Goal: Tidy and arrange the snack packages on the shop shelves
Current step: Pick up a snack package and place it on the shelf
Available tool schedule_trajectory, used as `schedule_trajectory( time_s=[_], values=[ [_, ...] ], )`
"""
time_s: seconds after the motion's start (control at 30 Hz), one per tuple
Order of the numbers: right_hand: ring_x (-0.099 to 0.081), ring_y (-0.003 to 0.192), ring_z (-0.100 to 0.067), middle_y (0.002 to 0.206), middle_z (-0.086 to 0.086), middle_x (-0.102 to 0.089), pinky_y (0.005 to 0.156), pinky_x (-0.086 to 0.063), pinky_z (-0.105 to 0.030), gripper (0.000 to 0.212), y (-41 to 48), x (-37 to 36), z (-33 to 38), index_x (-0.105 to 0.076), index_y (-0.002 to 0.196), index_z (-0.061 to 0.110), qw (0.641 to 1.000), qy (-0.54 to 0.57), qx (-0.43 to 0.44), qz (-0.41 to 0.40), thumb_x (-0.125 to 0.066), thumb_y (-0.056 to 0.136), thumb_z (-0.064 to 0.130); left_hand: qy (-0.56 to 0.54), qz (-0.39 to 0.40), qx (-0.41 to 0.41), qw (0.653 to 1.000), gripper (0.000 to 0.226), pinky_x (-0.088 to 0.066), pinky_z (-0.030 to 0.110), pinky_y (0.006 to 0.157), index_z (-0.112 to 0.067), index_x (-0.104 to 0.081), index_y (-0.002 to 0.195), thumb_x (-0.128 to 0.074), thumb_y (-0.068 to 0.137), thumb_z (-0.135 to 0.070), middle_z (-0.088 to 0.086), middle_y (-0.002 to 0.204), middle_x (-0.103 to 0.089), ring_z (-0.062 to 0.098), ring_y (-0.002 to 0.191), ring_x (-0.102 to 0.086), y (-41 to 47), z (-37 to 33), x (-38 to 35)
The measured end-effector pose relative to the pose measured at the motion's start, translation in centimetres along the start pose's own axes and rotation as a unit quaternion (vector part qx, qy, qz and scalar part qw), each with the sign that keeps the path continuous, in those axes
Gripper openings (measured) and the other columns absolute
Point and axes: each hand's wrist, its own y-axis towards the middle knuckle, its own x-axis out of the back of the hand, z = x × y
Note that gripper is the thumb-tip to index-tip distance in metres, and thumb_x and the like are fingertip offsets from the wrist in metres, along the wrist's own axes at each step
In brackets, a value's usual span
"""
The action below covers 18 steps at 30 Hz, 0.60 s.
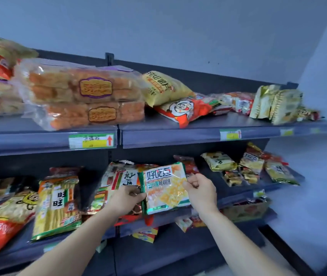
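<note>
I hold a green-edged cracker packet [163,188] in front of the middle shelf [238,198]. My left hand [125,199] pinches its left edge and my right hand [199,189] pinches its right edge. Behind it leans a white and red rice-cracker bag [118,176]. To the left a yellow-green stick-snack bag [56,204] stands tilted. Several small gold and yellow packets [250,168] lie loose at the right of this shelf.
On the top shelf [198,134], stacked clear bags of brown cakes [83,94] sit left, with a yellow chip bag [162,87], a red-white bag [184,109] and gold packets [276,103] scattered rightward. A carton [246,211] sits on the lower shelf. A wall closes the right side.
</note>
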Motion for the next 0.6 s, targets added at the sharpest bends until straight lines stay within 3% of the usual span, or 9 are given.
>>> schedule_trajectory(
  time_s=[0.07, 0.17, 0.23, 0.33, 0.4, 0.5, 0.6],
  values=[
    [-0.055, 0.074, -0.012, 0.074, 0.011, -0.058, 0.075, -0.047, -0.032, 0.009, 1.9, 2.4, -2.7, -0.061, 0.080, 0.017, 1.000, -0.008, -0.012, -0.007, -0.065, 0.089, 0.017, -0.009, 0.014, -0.003, 1.000, 0.013, -0.046, 0.027, 0.062, -0.023, -0.062, 0.081, -0.065, 0.090, -0.032, 0.007, 0.086, -0.070, 0.017, 0.072, -0.065, 1.4, -1.8, -3.5],
    [-0.056, 0.076, -0.014, 0.077, 0.009, -0.059, 0.072, -0.047, -0.031, 0.008, 4.6, 5.4, -6.7, -0.062, 0.082, 0.017, 0.999, -0.018, -0.032, -0.019, -0.063, 0.090, 0.018, -0.001, 0.031, -0.012, 0.999, 0.020, -0.048, 0.031, 0.076, -0.012, -0.066, 0.101, -0.063, 0.092, -0.030, 0.008, 0.099, -0.067, 0.024, 0.093, -0.063, 3.6, -4.2, -8.3],
    [-0.053, 0.073, -0.011, 0.076, 0.011, -0.057, 0.068, -0.044, -0.029, 0.010, 6.2, 7.0, -9.1, -0.061, 0.081, 0.018, 0.998, -0.026, -0.041, -0.026, -0.062, 0.091, 0.018, 0.000, 0.037, -0.012, 0.999, 0.021, -0.046, 0.029, 0.071, -0.010, -0.066, 0.104, -0.063, 0.092, -0.027, 0.006, 0.094, -0.067, 0.021, 0.085, -0.062, 4.8, -5.4, -11.2],
    [-0.054, 0.073, -0.014, 0.075, 0.011, -0.057, 0.067, -0.045, -0.030, 0.013, 8.2, 8.7, -12.3, -0.059, 0.079, 0.019, 0.997, -0.033, -0.060, -0.033, -0.061, 0.091, 0.017, -0.007, 0.049, 0.000, 0.999, 0.008, -0.048, 0.028, 0.055, -0.014, -0.065, 0.090, -0.063, 0.092, -0.022, 0.005, 0.081, -0.068, 0.019, 0.067, -0.063, 7.0, -6.3, -14.7],
    [-0.056, 0.074, -0.016, 0.075, 0.010, -0.058, 0.067, -0.047, -0.031, 0.014, 9.6, 9.3, -14.2, -0.059, 0.077, 0.019, 0.996, -0.038, -0.077, -0.035, -0.061, 0.091, 0.016, 0.012, 0.050, -0.001, 0.999, 0.009, -0.046, 0.023, 0.049, -0.014, -0.066, 0.088, -0.063, 0.092, -0.021, 0.005, 0.079, -0.067, 0.017, 0.064, -0.061, 8.7, -6.9, -16.4],
    [-0.058, 0.078, -0.019, 0.077, 0.009, -0.060, 0.070, -0.049, -0.034, 0.015, 12.0, 9.7, -16.8, -0.059, 0.076, 0.021, 0.993, -0.044, -0.097, -0.040, -0.061, 0.090, 0.016, 0.044, 0.040, -0.006, 0.998, 0.018, -0.043, 0.025, 0.055, -0.009, -0.072, 0.098, -0.065, 0.090, -0.024, 0.004, 0.080, -0.065, 0.017, 0.070, -0.058, 11.6, -7.9, -18.4],
    [-0.059, 0.080, -0.018, 0.081, 0.009, -0.063, 0.071, -0.051, -0.035, 0.013, 14.9, 9.6, -19.1, -0.061, 0.079, 0.022, 0.991, -0.038, -0.120, -0.036, -0.060, 0.091, 0.018, 0.074, 0.028, 0.008, 0.997, 0.021, -0.039, 0.024, 0.061, -0.010, -0.074, 0.098, -0.065, 0.090, -0.027, 0.009, 0.077, -0.067, 0.014, 0.062, -0.054, 15.3, -8.5, -20.0]
  ],
)
